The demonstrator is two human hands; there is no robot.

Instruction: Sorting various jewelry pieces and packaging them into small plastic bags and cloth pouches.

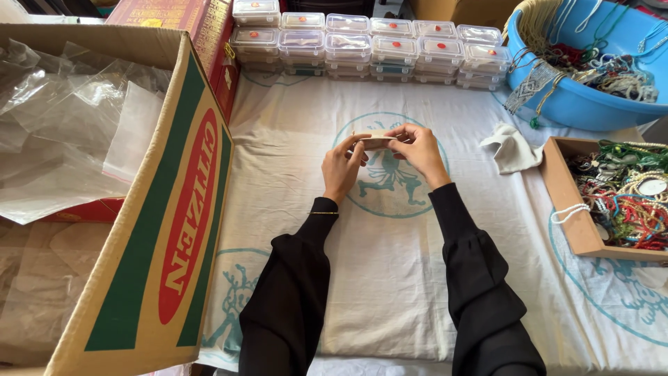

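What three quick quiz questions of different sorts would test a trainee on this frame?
1. True or false: both hands hold the small beige box.
2. The blue tub lies: A) far right, B) far left, C) between the arms.
3. What stands in rows along the far edge of the white cloth?

Key: 1. True: left hand and right hand both grip it. 2. A. 3. Clear lidded plastic boxes.

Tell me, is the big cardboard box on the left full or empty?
Not empty: the cardboard box lies tipped on its side, with clear plastic bags piled inside.
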